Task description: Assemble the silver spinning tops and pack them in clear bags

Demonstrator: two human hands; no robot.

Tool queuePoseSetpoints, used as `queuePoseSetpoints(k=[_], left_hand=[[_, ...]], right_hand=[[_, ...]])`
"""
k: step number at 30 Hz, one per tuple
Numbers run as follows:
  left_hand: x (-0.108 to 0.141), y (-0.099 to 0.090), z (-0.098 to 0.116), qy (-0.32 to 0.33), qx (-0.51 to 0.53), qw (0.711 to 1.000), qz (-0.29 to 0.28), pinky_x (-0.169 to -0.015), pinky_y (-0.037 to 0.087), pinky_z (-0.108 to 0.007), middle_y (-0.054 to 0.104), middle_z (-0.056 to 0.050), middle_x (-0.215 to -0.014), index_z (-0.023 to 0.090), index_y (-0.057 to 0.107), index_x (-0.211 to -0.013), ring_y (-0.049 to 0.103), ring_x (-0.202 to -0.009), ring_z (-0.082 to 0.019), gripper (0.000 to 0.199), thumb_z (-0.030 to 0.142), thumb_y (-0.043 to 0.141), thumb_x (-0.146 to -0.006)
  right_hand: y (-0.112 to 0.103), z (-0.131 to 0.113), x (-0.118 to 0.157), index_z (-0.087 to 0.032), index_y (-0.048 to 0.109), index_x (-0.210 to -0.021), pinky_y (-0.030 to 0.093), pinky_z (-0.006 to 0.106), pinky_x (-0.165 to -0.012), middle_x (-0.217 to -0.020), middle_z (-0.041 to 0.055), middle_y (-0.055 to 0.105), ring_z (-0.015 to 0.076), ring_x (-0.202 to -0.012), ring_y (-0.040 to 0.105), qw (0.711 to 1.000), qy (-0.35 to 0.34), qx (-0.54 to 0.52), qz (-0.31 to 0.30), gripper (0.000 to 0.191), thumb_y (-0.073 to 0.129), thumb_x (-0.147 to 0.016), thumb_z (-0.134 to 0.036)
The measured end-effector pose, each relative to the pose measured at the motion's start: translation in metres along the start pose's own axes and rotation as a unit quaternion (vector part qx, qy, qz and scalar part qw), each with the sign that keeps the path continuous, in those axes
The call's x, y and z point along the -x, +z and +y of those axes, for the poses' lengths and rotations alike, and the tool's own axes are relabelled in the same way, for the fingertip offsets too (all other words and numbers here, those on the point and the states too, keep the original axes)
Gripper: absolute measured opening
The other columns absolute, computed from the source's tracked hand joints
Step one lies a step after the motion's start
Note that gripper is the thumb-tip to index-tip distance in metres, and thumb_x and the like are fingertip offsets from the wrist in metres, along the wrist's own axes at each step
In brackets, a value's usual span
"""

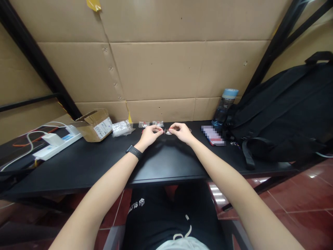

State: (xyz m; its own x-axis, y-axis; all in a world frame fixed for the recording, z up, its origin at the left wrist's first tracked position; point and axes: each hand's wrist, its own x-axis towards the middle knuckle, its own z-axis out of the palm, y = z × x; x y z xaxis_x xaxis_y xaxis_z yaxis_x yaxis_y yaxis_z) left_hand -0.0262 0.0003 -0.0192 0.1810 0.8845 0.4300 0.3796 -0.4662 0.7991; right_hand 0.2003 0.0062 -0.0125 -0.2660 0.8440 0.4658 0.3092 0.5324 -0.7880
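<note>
Both of my hands are close together over the back of the black table (pixel 109 163). My left hand (pixel 150 134), with a dark watch on the wrist, pinches something thin and small at its fingertips, too tiny to name. Facing it, my right hand (pixel 182 132) has thumb and forefinger closed on a small shiny piece (pixel 168 132) with a touch of red beside it. The fingers partly hide both. Just behind my left hand lie two small clear packets (pixel 158 123) with reddish contents.
To the left are a clear plastic bag (pixel 121 128), an opened cardboard box (pixel 95 126) and a white power strip (pixel 58 146) with cables. At right lie a phone-like flat item (pixel 213 135), a water bottle (pixel 223 107) and a black backpack (pixel 288 114). Cardboard (pixel 156 73) walls the back.
</note>
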Motion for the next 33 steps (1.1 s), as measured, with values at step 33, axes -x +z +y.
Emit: queuePoseSetpoints(k=[33], left_hand=[[0.003, -0.001, -0.005, -0.016, -0.05, 0.992, -0.116, -0.083, 0.058, -0.035, 0.08, -0.007, -0.087, 0.021, 0.078, -0.083, 0.076, -0.088, -0.025, 0.02, 0.04, 0.08, -0.077]], right_hand=[[0.011, 0.009, 0.007, -0.018, 0.068, -0.096, 0.059, 0.025, -0.065, -0.097, 0.0047, 0.075, 0.0119, -0.069, 0.07, 0.988, 0.067, -0.078, -0.115, 0.021, 0.079, -0.081, -0.029]])
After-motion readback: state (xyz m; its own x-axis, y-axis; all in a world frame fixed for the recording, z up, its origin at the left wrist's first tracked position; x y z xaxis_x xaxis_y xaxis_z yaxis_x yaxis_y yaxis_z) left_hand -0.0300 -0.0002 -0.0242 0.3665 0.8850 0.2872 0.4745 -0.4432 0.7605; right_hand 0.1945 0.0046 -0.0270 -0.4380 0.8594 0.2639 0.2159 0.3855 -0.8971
